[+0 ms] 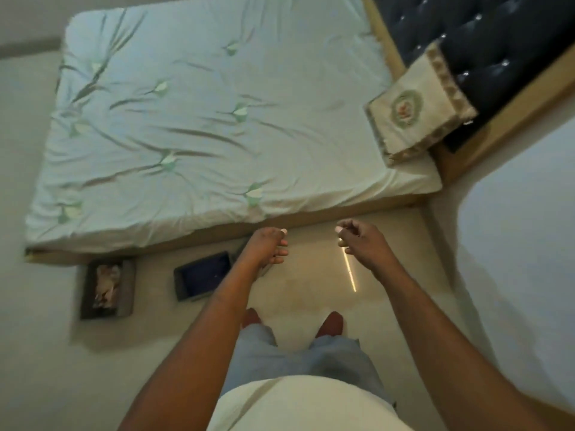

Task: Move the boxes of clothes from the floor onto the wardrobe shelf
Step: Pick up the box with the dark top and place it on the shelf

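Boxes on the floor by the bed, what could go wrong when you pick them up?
The box with pale clothes has no lid, so tipping it could spill them. The dark box sits close to the bed frame, and the left hand hides the edge of something beside it, so a blind grab might knock it. Both hands, left and right hand, are empty; a one-handed lift could slip.

- Both bare arms reach forward and down, almost straight, the forearms spread apart.
- The left hand [270, 245] hangs with the back up, fingers loosely curled, holding nothing.
- The right hand [361, 241] is at the same height, fingers bent inward in a loose half-fist, empty too.
- The two hands are apart, not touching.
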Motion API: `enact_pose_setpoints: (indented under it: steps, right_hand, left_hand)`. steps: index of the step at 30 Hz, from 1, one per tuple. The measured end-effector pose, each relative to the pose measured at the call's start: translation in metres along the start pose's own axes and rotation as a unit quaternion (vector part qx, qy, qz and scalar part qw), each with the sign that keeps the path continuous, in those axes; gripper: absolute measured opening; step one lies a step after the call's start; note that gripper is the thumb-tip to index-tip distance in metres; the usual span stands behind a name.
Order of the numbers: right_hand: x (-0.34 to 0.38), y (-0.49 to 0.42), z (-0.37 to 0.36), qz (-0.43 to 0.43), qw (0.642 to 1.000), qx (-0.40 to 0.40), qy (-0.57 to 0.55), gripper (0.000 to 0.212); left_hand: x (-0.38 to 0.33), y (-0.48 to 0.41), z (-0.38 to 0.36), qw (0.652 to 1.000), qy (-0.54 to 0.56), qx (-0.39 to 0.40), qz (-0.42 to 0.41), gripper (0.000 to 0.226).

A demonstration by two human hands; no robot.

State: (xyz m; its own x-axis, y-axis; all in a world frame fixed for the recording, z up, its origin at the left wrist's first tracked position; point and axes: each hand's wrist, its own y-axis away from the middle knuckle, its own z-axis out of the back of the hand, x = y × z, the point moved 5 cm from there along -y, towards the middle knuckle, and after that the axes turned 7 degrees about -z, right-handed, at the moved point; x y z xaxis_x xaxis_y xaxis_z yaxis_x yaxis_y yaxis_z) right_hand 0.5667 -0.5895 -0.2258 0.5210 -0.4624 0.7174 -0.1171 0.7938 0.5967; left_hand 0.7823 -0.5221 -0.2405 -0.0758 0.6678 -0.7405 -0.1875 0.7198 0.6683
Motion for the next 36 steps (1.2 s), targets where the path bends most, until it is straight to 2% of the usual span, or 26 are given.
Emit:
enact_pose_setpoints:
  steps: [3,7,12,16,19,22,25,28,32,36]
  right_hand:
    - [0.012,0.004,-0.039,-0.005,1.000,0.022,0.022,0.018]
    - [0.019,0.004,-0.113,-0.024,0.998,0.036,0.048,0.018]
    - [0.024,-0.005,-0.243,-0.054,0.994,0.057,0.071,0.020]
    - [0.002,-0.023,-0.352,-0.110,0.987,0.085,0.081,0.018]
    - [-0.039,-0.051,-0.427,-0.159,0.978,0.094,0.092,0.013]
    - [-0.089,-0.082,-0.483,-0.204,0.966,0.112,0.116,0.011]
    - [-0.157,-0.130,-0.533,-0.240,0.950,0.134,0.148,0.018]
    - [-0.224,-0.186,-0.580,-0.287,0.939,0.131,0.139,0.028]
    - [-0.304,-0.257,-0.641,-0.374,0.911,0.157,0.081,0.029]
    - [-0.337,-0.309,-0.675,-0.396,0.903,0.162,0.035,0.051]
  left_hand:
    - [0.025,0.008,0.039,1.000,0.011,-0.008,0.010,0.019]
    - [0.065,0.006,0.106,1.000,0.004,0.009,0.015,0.020]
    - [0.137,-0.011,0.223,0.999,-0.030,0.003,0.040,0.019]
    - [0.208,-0.035,0.316,0.994,-0.034,-0.048,0.087,0.017]
    - [0.267,-0.077,0.369,0.988,-0.046,-0.079,0.120,0.015]
    - [0.309,-0.129,0.398,0.984,-0.098,-0.096,0.117,0.017]
    - [0.355,-0.198,0.420,0.971,-0.181,-0.110,0.108,0.036]
    - [0.416,-0.275,0.444,0.955,-0.215,-0.159,0.126,0.058]
    - [0.516,-0.353,0.457,0.942,-0.188,-0.191,0.204,0.078]
    - [0.571,-0.381,0.446,0.945,-0.112,-0.200,0.233,0.088]
